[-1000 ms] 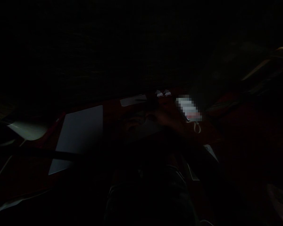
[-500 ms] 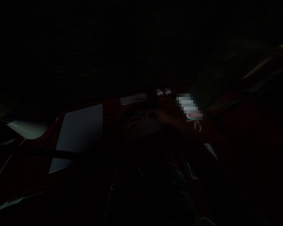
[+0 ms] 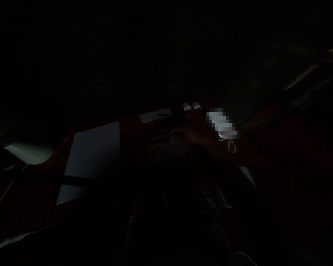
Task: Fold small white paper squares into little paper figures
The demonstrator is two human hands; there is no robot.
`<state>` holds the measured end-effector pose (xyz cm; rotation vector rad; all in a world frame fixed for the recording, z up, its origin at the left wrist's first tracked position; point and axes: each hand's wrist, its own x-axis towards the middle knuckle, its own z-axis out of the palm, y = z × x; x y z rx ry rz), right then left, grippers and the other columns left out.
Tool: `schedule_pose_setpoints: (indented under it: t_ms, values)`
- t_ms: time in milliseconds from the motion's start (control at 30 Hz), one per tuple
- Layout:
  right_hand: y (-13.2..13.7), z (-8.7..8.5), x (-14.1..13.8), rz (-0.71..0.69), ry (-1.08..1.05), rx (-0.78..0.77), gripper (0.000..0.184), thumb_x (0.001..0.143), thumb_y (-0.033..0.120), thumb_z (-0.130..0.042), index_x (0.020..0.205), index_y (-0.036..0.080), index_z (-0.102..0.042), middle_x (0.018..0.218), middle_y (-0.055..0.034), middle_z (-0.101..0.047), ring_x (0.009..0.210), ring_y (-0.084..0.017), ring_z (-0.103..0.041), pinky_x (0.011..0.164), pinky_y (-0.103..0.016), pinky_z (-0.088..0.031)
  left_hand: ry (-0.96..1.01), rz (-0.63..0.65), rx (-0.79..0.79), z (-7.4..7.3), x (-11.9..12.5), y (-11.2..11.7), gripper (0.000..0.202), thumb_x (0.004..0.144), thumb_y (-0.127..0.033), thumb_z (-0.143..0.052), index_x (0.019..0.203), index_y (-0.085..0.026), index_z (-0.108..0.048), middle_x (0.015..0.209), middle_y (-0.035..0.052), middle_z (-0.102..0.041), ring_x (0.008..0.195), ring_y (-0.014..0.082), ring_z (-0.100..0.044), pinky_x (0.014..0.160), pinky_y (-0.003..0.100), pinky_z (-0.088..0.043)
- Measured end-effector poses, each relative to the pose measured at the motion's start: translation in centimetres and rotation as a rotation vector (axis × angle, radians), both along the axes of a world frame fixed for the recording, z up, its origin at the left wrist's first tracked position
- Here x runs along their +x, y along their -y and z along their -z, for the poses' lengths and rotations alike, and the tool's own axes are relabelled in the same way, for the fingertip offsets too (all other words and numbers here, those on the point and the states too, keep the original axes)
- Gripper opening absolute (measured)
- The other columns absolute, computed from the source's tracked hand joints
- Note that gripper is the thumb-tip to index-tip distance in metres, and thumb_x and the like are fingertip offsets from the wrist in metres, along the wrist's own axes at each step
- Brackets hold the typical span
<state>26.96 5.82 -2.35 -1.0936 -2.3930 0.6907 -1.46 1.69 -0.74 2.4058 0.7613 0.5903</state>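
The picture is very dark. My left hand (image 3: 157, 141) is dimly visible near the middle, its fingers curled at the upper left of a pale sheet of paper (image 3: 173, 149). From the right comes my right hand (image 3: 190, 135), bent fingers closed at the paper's top edge. Shadow hides both thumbs and most of the sheet's outline. Beyond the hands lies a flat white paper strip (image 3: 151, 116) with a thin dark object (image 3: 164, 114) across it. Two small folded white papers (image 3: 187, 106) stand just right of it.
A bright phone-like object (image 3: 221, 123), blurred out, lies to the right with a strap loop (image 3: 232, 146). At left sits a large pale sheet (image 3: 96, 155) on the reddish table (image 3: 130, 123). A white lampshade-like object (image 3: 33, 153) is at far left. A pale-edged item (image 3: 247, 176) lies lower right.
The whole view has shifted slightly, so things appear a little higher and further left. Both hands stay at the paper with only slight finger movement.
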Motion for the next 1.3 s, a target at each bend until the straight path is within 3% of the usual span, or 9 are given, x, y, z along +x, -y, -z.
schedule_pose_setpoints:
  t_ms: [267,800,1133,1300]
  values:
    - [0.3,-0.1,-0.3,0.041,0.033,-0.019,0.021,0.102,0.015,-0.070,0.111,0.024,-0.087,0.104,-0.0047,-0.085,0.091,-0.019,-0.073,0.083,-0.029,-0.046,-0.009,0.091,0.003,0.0,0.1,-0.5,0.036,0.110,-0.041,-0.071,0.140,-0.020,-0.070,0.146,0.0138,-0.068,0.125,0.0276,-0.071,0.107,0.050,-0.063]
    - [0.2,-0.1,-0.8,0.086,0.095,0.016,0.024,0.106,0.020,-0.066,0.118,0.021,-0.086,0.121,-0.0109,-0.083,0.105,-0.024,-0.073,0.090,-0.034,-0.050,-0.005,0.065,-0.006,0.7,-0.7,-0.7,0.040,0.109,-0.042,-0.072,0.141,-0.019,-0.069,0.145,0.0129,-0.069,0.125,0.0296,-0.071,0.106,0.051,-0.064]
    - [0.2,-0.4,-1.0,0.096,0.043,-0.042,0.019,0.105,0.023,-0.069,0.111,0.022,-0.087,0.107,-0.0081,-0.084,0.093,-0.021,-0.073,0.084,-0.031,-0.049,0.022,0.076,-0.039,0.6,-0.8,-0.6,0.038,0.109,-0.041,-0.071,0.140,-0.019,-0.070,0.146,0.0132,-0.069,0.125,0.0289,-0.071,0.107,0.051,-0.063]
    - [-0.4,-0.1,-0.5,0.031,-0.002,-0.076,0.017,0.102,0.021,-0.069,0.106,0.019,-0.085,0.103,-0.0064,-0.083,0.091,-0.019,-0.073,0.081,-0.029,-0.049,0.033,0.080,-0.040,0.3,-0.6,-0.4,0.036,0.110,-0.041,-0.070,0.140,-0.021,-0.070,0.148,0.0138,-0.068,0.127,0.0281,-0.070,0.109,0.051,-0.062]
